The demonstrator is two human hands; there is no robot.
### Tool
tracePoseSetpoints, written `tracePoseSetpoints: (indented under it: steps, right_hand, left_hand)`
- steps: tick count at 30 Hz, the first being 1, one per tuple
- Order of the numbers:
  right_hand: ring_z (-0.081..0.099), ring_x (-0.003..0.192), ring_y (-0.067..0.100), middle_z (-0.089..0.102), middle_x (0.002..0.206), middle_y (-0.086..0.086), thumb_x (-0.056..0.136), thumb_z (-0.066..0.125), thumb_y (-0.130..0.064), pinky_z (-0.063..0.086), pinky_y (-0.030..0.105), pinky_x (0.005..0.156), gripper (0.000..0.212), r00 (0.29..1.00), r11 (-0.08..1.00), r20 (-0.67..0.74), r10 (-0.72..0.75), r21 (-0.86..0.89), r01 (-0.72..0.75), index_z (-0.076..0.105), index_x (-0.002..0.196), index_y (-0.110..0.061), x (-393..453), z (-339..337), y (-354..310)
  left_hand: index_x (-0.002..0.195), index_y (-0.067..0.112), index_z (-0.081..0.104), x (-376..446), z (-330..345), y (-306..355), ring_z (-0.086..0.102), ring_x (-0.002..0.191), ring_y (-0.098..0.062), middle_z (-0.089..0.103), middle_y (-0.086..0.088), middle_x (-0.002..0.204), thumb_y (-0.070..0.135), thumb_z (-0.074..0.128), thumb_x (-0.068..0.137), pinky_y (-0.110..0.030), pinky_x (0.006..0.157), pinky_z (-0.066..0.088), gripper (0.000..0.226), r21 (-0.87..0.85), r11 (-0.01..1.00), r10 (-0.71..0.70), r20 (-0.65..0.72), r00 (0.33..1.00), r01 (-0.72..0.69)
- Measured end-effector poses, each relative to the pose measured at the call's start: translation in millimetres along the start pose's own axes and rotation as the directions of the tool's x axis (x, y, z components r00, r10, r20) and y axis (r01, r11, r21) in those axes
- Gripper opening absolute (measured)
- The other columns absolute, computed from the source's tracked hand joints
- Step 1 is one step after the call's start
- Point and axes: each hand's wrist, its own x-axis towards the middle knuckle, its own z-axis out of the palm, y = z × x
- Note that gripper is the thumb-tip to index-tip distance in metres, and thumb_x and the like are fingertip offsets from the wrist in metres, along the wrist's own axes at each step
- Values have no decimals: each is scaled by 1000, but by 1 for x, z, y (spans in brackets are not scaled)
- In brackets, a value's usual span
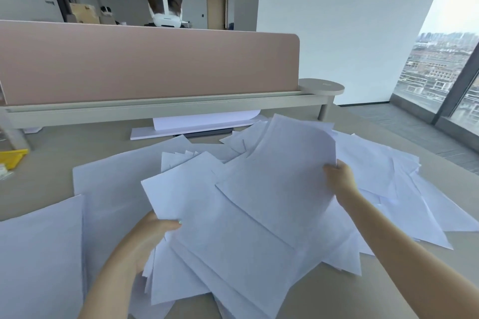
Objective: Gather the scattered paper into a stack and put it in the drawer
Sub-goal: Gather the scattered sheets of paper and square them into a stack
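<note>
— Head view first: what have we got hold of?

— Our left hand [149, 237] has its thumb curled over the near-left edge of the loose bundle of white paper sheets [233, 215], fingers hidden beneath. Our right hand [338, 176] pinches the far-right edge of the top sheets, which curl upward there. So both hands grip the same bundle from opposite sides.

— Which way does it lie?

— Its long axis runs diagonally, from near-left to far-right, between our two hands. The sheets are fanned and skewed, not squared. More white sheets lie flat on the beige desk [51, 158]: a large one [39, 254] to our left, nearer the left hand, and a spread [388, 176] beyond the right hand.

— And the drawer?

— We cannot see one. A yellow plastic bin [11, 158] sits at the far left edge; its contents are too small to tell. A white tray [194, 127] under the pink divider panel [142, 65] holds a curled sheet.

— Next, we judge?

— Push the two hands together to square the bundle, then sweep in the strays.
</note>
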Motion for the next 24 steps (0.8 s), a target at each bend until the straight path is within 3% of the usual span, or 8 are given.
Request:
tracePoseSetpoints:
  steps: [2,6,9,12,14,20,22,24]
  right_hand:
    - [43,59,22,48,70,9,87,42,1,31,27,53,17,1000,1000,20,11,13,-11,56,80,-7,9,-8,-3]
    - [55,67,25,58,77,10,80,61,-11,41,29,63,6,952,996,298,68,-67,-51,62,86,-12,16,-11,-14]
    - [58,81,26,62,92,12,79,63,-13,43,32,70,16,910,978,415,8,-193,79,66,94,-9,10,6,-26]
    - [57,73,22,60,90,12,86,58,-2,43,27,59,14,881,969,470,-48,-192,155,64,98,-7,-12,42,-38]
    - [56,66,19,60,86,9,84,55,-2,41,22,51,16,861,965,503,-74,-182,189,62,94,-13,-29,70,-42]
    - [48,64,17,50,71,-6,86,50,-18,35,25,55,11,833,956,529,-160,-129,265,57,77,-17,-71,108,-36]
    - [56,93,15,58,100,-8,93,48,-28,41,26,68,23,846,931,495,-199,-173,320,63,108,-18,-73,103,-25]
    - [44,127,15,49,136,-7,97,43,-36,37,27,94,40,866,855,445,-228,-334,397,50,134,-21,-67,91,-9]
  left_hand:
    - [117,-2,58,2,-9,1,53,105,-23,58,-11,108,-13,52,86,-25,87,32,34,12,1000,-2,-21,1000,2]
    - [119,-2,59,2,-10,0,56,101,-24,62,-13,110,-5,51,90,-32,85,41,30,69,997,-33,-37,999,36]
    - [117,15,61,4,-8,-1,58,113,-26,64,-6,120,23,49,96,-42,103,41,26,54,998,-22,-64,998,26]
    - [139,28,42,4,-7,4,40,135,-20,46,5,144,59,41,89,-40,113,30,58,110,993,-45,-62,997,51]
    - [140,31,39,3,-5,6,39,136,-20,46,7,143,65,45,84,-40,112,31,66,110,992,-54,-31,998,57]
    - [96,17,66,5,-3,-1,60,99,-23,67,-8,107,4,63,85,-32,93,41,16,84,996,18,-105,994,-9]
    - [95,15,63,7,-2,-3,59,99,-24,66,-7,101,-2,59,85,-30,87,41,20,153,988,59,-153,986,-36]
    - [99,18,58,6,-3,-2,57,96,-24,64,1,90,-3,55,86,-28,77,40,25,269,959,156,-222,963,-94]
